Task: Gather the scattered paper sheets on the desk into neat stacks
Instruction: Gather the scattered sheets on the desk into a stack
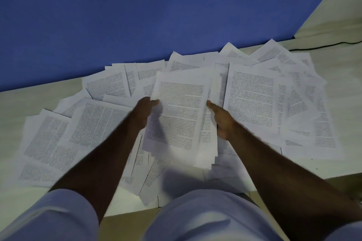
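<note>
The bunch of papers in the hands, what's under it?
Under the held bunch of papers, gripped by the left hand and right hand, more loose printed sheets lie overlapping on the desk. The bunch covers whatever lies directly beneath its middle.

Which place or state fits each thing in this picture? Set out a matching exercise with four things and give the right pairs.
Things:
1. bundle of sheets
2. black cable
3. blue wall
4. scattered sheets

Places or states:
A. behind the desk
B. spread flat on the desk
C. held between the left hand and the right hand
D. at the desk's far right

Pairs: 1-C, 2-D, 3-A, 4-B
</note>
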